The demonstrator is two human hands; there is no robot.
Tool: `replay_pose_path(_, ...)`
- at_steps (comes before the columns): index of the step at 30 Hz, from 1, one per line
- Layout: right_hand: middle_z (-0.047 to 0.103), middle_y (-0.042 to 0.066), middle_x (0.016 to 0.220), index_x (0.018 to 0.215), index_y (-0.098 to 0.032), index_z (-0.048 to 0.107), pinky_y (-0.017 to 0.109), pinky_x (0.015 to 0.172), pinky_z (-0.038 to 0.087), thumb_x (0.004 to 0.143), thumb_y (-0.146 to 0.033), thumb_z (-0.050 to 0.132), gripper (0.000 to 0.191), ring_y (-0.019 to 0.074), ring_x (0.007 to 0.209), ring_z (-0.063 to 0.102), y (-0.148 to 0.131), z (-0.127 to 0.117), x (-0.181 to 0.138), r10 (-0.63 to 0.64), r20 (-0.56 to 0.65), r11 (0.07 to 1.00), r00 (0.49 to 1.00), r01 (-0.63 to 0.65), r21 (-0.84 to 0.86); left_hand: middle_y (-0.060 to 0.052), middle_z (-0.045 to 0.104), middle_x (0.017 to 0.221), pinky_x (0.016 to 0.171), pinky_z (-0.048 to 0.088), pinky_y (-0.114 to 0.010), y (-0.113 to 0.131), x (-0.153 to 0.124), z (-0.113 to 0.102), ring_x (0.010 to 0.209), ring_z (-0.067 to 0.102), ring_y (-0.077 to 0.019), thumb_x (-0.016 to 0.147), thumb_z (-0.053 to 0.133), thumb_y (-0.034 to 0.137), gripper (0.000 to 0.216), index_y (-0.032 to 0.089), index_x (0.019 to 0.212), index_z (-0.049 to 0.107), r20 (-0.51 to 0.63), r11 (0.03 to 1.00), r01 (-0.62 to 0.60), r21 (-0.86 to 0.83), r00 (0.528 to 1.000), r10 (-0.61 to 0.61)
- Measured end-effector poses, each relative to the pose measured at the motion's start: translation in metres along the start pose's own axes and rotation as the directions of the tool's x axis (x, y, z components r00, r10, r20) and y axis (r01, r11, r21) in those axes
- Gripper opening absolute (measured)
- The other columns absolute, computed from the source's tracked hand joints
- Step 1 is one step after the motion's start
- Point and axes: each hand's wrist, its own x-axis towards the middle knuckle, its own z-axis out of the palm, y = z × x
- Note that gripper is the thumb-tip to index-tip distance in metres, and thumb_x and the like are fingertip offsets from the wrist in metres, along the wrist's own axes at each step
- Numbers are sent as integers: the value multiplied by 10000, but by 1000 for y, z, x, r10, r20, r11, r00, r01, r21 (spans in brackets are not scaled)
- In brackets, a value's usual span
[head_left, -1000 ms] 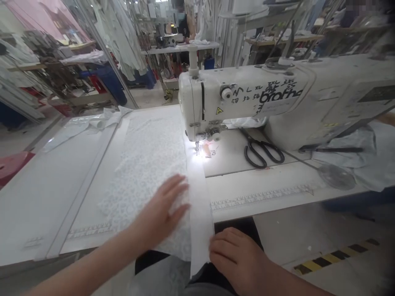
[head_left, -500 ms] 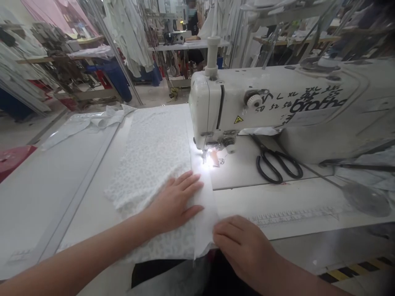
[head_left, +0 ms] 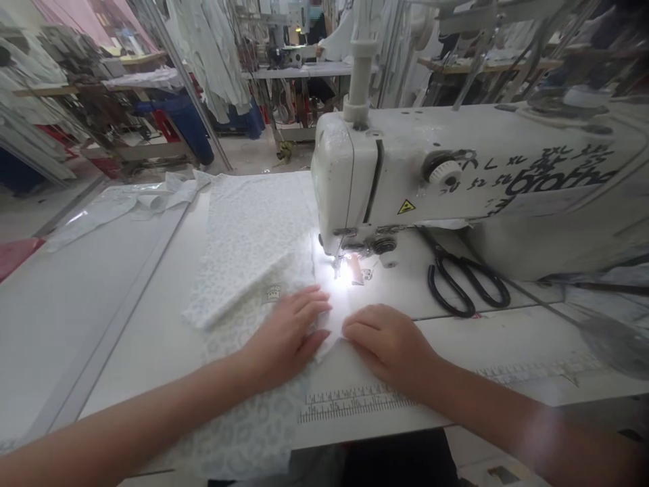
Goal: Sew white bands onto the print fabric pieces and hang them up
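Note:
A white patterned fabric piece [head_left: 248,237] lies on the sewing table, its right edge running under the lit needle [head_left: 339,265] of a white sewing machine [head_left: 456,176]. My left hand [head_left: 289,331] rests flat on the fabric just in front of the needle, fingers stretched out. My right hand [head_left: 388,341] presses the fabric's near edge to the table right beside it, fingers curled down; what they pinch, if anything, is hidden. A small crown label [head_left: 272,293] shows on the cloth near my left fingertips.
Black scissors [head_left: 466,277] lie on the machine bed right of the needle. A printed ruler [head_left: 349,402] runs along the table's front edge. Crumpled white cloth [head_left: 152,196] sits at the far left. Other sewing stations and hanging garments fill the background, with a person seated far back.
Both hands moved forward toward the needle, pushing the fabric up the table; the cloth's near end came onto the table and a fold formed to the left. My right hand moved from the hanging edge onto the tabletop.

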Motion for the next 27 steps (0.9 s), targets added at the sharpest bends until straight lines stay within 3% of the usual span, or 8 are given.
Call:
replay_pose_path(13,663,36,815,755,-160,645,293,692,406,852,-89,456,224,176,754,560,44,10,34,2,-25,994,1000,-5,-112,-99,472,1289,1020,368,-449,-45,48,-27,1280,323,-261,852,520,330,377,181,1193,463,77,987,-133,86,989,127)
replay_pose_path(19,640,47,838,837,-156,649,298,681,424,867,-93,453,208,187,797,543,49,7,30,-39,-21,993,999,36,-117,-39,533,1245,992,413,-371,-36,45,-22,1170,458,-179,938,347,208,322,247,1209,516,105,977,-207,-49,972,211)
replay_pose_path(27,625,64,833,923,-137,631,341,725,436,878,-92,447,195,199,825,530,44,4,22,-92,-29,984,995,86,-159,-23,560,1245,1035,372,-390,-33,41,-19,1198,454,-181,935,368,206,327,259,1208,540,56,974,-219,-59,973,223)
